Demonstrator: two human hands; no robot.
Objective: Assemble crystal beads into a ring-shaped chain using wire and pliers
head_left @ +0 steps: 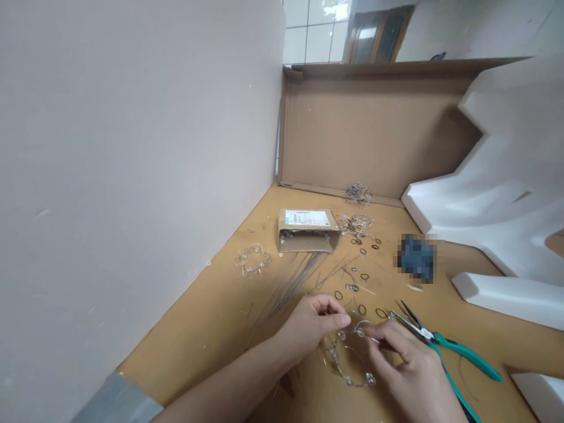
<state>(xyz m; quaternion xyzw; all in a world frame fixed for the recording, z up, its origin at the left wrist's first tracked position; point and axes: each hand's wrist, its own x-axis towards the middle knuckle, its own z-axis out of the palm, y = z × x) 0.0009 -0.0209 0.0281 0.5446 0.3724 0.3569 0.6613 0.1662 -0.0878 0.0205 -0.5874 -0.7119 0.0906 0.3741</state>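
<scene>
A ring of thin silvery wire with clear round beads (pixel 349 382) hangs between my two hands, low in the view. My left hand (pixel 308 329) is closed in a pinch at the ring's far side, where its fingertips partly hide the wire. On the near right, my right hand (pixel 405 361) pinches the wire close to a clear bead. Just past the right hand lie long-nosed pliers (pixel 465 352) with green handles, partly covered by that hand. Several small dark rings (pixel 362 309) are scattered beyond my fingers.
Straight loose wires (pixel 299 273) lie before an open cardboard box (pixel 304 218). Another beaded wire ring (pixel 253 258) is at left, and a wire heap (pixel 356 224) beside the box. A cardboard wall (pixel 365 129), white foam (pixel 506 158) and a pale panel (pixel 145 147) enclose the surface.
</scene>
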